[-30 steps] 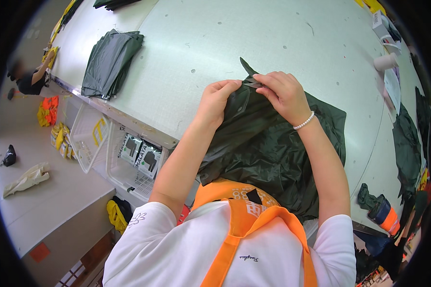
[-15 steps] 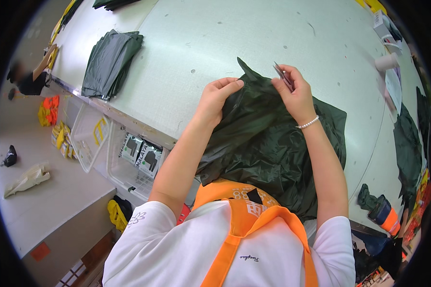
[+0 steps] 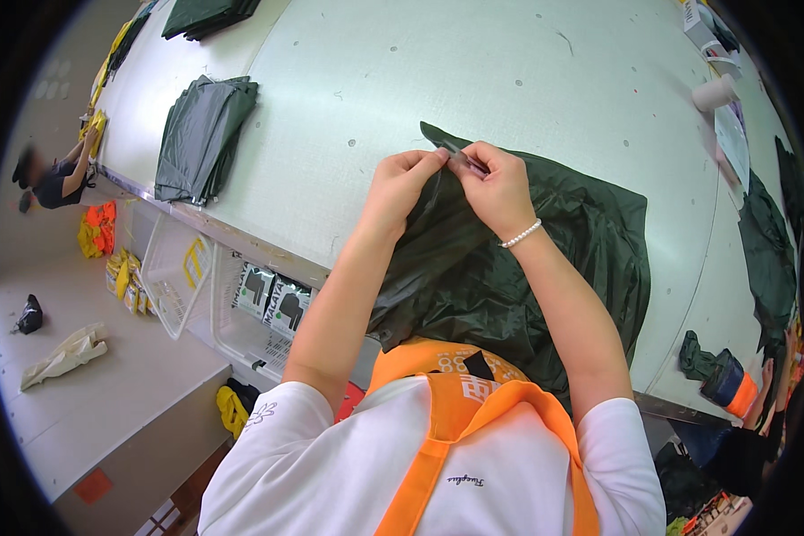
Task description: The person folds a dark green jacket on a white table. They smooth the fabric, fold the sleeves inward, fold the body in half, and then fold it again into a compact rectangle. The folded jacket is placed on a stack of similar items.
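A dark green, shiny garment (image 3: pixel 509 268) lies bunched over the near side of the table and against my apron. My left hand (image 3: pixel 402 188) pinches it near its far edge, between thumb and fingers. Close beside that pinch, my right hand (image 3: pixel 496 192) is closed on small thread snips (image 3: pixel 467 162), their blades pointing left at the fabric by my left fingertips. Whether the blades touch the cloth is blurred. A pointed corner of the fabric sticks out beyond both hands.
A folded dark green stack (image 3: pixel 204 138) lies on the table's left, with another stack (image 3: pixel 207 13) farther off. White plastic baskets (image 3: pixel 232 326) hang beside the left table edge. A white roll (image 3: pixel 715 92) stands at right. Another person (image 3: pixel 58 179) works at far left.
My right hand has moved left and slightly down, bringing the snips from apart to right beside my left fingertips. My left hand keeps its pinch on the fabric.
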